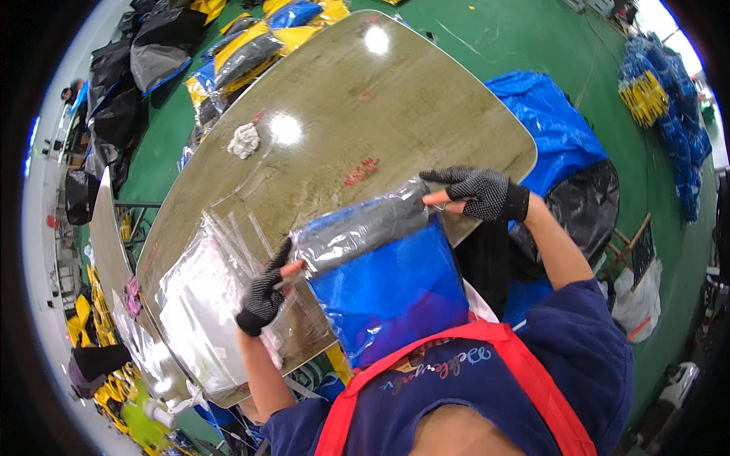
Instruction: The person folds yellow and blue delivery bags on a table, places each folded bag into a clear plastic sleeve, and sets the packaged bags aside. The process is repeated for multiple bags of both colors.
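A clear plastic bag [388, 289] with folded blue and dark grey material inside lies against my front, over the near edge of the table [433, 99]. My left hand [265, 295], in a black dotted glove with bare fingertips showing, grips the bag's upper left corner. At the upper right corner my right hand [487, 196], gloved the same way, pinches the bag between thumb and fingers. The grey band runs along the top, between both hands. A stack of clear empty bags [199, 311] sits on the table beside my left hand.
On the tabletop are a crumpled white wad [244, 141] and small red scraps [360, 172]. Blue and black sheeting [551, 137] is heaped right of the table. Yellow, blue and grey packed bundles [247, 57] lie beyond its far left edge. Blue bundles [669, 114] stand farther right on the green floor.
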The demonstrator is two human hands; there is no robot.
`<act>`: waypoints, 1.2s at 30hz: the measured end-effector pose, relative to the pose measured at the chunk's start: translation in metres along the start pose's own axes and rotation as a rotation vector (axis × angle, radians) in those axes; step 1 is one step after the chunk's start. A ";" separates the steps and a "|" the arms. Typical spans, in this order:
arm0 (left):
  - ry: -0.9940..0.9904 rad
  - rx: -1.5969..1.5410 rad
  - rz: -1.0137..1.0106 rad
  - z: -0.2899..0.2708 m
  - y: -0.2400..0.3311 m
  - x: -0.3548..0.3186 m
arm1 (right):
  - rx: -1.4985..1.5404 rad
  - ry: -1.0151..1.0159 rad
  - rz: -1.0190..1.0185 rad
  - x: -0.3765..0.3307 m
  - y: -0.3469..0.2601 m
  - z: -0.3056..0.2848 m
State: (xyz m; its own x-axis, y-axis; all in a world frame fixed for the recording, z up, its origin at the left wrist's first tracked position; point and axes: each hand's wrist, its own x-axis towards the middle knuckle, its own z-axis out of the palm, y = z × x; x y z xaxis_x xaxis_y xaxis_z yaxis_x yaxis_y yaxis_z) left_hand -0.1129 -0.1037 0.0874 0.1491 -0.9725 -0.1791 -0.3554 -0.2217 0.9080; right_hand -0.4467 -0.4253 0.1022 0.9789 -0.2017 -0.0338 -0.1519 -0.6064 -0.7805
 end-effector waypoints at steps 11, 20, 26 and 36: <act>0.410 0.307 -0.028 0.075 -0.009 0.070 | -0.364 0.544 0.049 -0.009 0.009 0.082; 0.397 -0.596 -0.401 0.071 0.036 0.033 | 0.210 1.004 0.957 -0.110 0.259 0.164; 0.499 -0.499 -0.142 -0.046 0.061 0.166 | 0.013 0.404 0.945 -0.061 0.357 0.162; 0.233 -0.514 -0.284 0.031 0.059 0.134 | -0.231 0.782 0.946 -0.108 0.377 0.185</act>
State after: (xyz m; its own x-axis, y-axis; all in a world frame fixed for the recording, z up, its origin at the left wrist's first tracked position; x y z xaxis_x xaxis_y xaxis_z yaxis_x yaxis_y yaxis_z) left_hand -0.1426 -0.2490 0.1051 0.3899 -0.8269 -0.4052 0.2073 -0.3500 0.9135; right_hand -0.5844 -0.4900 -0.3044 0.1408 -0.9868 -0.0799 -0.8495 -0.0790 -0.5217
